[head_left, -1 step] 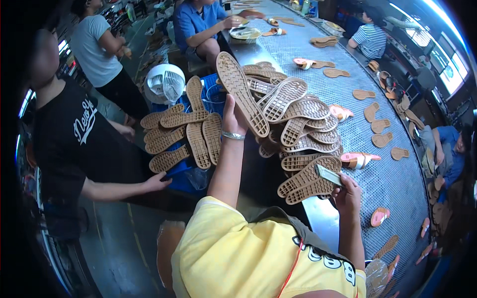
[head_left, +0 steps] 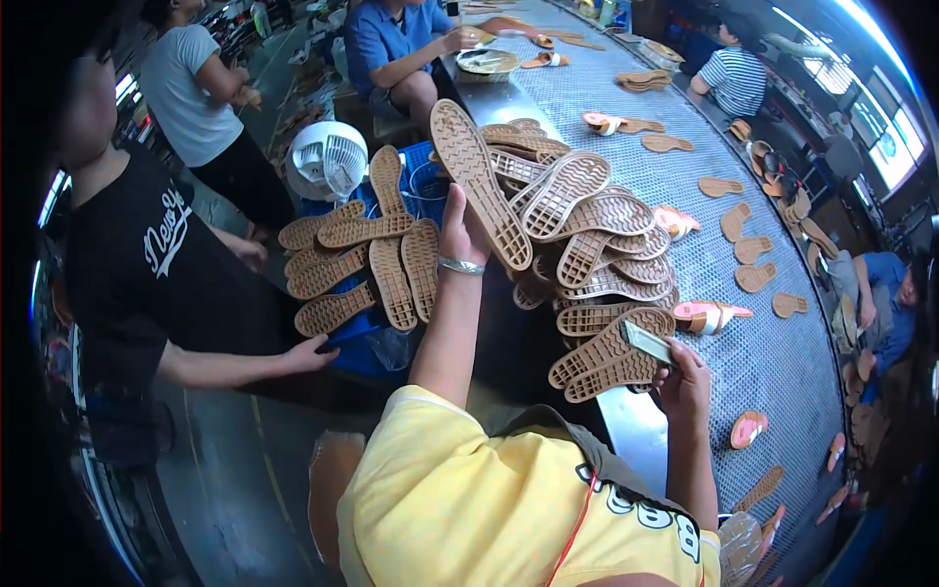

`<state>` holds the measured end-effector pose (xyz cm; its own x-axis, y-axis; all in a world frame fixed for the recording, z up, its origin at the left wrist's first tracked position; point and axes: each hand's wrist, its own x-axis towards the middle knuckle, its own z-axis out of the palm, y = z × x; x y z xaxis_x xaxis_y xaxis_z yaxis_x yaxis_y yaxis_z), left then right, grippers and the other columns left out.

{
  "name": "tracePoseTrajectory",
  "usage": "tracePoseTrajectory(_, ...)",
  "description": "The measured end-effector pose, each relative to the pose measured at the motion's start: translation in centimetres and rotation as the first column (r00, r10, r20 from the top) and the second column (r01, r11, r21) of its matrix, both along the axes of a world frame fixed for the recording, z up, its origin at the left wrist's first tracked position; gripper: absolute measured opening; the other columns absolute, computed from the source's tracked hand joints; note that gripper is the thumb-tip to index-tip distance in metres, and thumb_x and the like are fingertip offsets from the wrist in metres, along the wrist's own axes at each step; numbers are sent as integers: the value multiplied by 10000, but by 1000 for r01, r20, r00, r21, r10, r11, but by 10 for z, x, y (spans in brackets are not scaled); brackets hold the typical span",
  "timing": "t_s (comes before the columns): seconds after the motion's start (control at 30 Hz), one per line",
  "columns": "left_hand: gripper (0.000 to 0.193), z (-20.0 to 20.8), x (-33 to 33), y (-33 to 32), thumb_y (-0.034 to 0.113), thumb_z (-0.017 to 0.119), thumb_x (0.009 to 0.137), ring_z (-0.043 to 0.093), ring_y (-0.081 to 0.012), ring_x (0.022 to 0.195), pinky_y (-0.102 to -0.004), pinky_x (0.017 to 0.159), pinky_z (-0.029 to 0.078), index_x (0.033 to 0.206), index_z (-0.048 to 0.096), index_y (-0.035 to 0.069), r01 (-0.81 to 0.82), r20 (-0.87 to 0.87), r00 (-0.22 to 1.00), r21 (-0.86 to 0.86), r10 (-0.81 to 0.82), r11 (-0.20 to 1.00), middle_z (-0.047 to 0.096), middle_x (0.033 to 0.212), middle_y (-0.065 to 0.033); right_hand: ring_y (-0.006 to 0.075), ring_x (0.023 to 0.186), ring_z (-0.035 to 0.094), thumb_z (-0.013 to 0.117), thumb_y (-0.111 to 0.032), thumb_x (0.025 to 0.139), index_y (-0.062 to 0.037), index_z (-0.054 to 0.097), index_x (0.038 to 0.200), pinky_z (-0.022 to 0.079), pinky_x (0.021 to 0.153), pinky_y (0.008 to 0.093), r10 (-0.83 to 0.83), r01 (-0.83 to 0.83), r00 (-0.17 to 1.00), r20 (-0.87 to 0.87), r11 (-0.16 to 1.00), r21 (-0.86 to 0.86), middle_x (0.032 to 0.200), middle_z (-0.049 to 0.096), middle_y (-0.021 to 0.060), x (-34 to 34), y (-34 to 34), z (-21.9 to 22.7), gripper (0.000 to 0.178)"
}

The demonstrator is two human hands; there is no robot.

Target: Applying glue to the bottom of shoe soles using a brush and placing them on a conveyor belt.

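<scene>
My left hand holds a tan shoe sole tilted up, its gridded tread toward me; the fingers behind it are hidden. Pinched in my right hand is a pale flat strip, whose exact kind I cannot make out. It lies against or just over a tan sole at the near end of a heap. That heap of soles, treads mostly up, rises between my hands at the table's edge. More soles lie spread to the left on a blue crate.
A conveyor with a mesh top curves along the right, carrying scattered insoles and pink-lined sandals. A white fan stands beyond the crate. At left, a person in black has a hand at the crate's edge. Others sit along the conveyor.
</scene>
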<state>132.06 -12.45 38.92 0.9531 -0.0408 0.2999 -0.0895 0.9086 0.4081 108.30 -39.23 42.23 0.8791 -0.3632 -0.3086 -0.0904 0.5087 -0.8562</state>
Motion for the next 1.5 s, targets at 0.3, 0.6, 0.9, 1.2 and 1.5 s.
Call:
tracePoseTrajectory(0.3, 642, -16, -39, -9, 539, 366, 887, 591, -173, 800, -298, 665, 526, 1249, 410, 10, 249, -172, 951, -58, -255, 967, 565, 1094, -148, 103, 613, 547, 526, -56, 834, 86, 543, 1070, 451, 512, 202, 220, -214, 975, 19, 965, -152, 909, 615, 117, 44, 24, 14, 276)
tracePoseTrajectory(0.6, 668, -96, -163, 94, 550, 325, 893, 560, -184, 784, -301, 629, 529, 1331, 318, 46, 98, -503, 858, -37, -103, 995, 483, 1213, -221, 46, 598, 461, 599, -13, 742, -19, 506, 1220, 376, 520, 173, 563, -528, 799, -212, 488, -696, 764, 526, -4, 101, 98, -19, 487)
tracePoseTrajectory(0.9, 613, -108, -237, 133, 521, 283, 913, 590, -166, 755, -296, 599, 546, 1291, 376, 48, -178, -601, 790, -44, 116, 983, 524, 1179, -179, 92, 452, 443, 524, -38, 759, -76, 319, 1362, 368, 416, 211, 759, -864, 502, -414, 424, -271, 650, 509, 27, 196, 204, -64, 638)
tracePoseTrajectory(1.2, 607, -115, -245, 145, 510, 299, 914, 588, -188, 754, -320, 605, 547, 1314, 339, 54, -259, -603, 783, -93, 153, 961, 509, 1184, -208, 90, 377, 325, 465, -22, 717, -120, 249, 1397, 244, 361, 229, 809, -954, 268, -522, 298, -28, 549, 428, -1, 234, 228, -87, 720)
tracePoseTrajectory(1.5, 594, -111, -249, 149, 507, 308, 915, 584, -166, 728, -312, 590, 544, 1303, 358, 61, -265, -631, 761, -92, 149, 960, 541, 1141, -197, 89, 381, 314, 466, -9, 721, -93, 197, 1409, 239, 370, 232, 817, -946, 303, -491, 318, -56, 570, 437, -2, 234, 225, -94, 743)
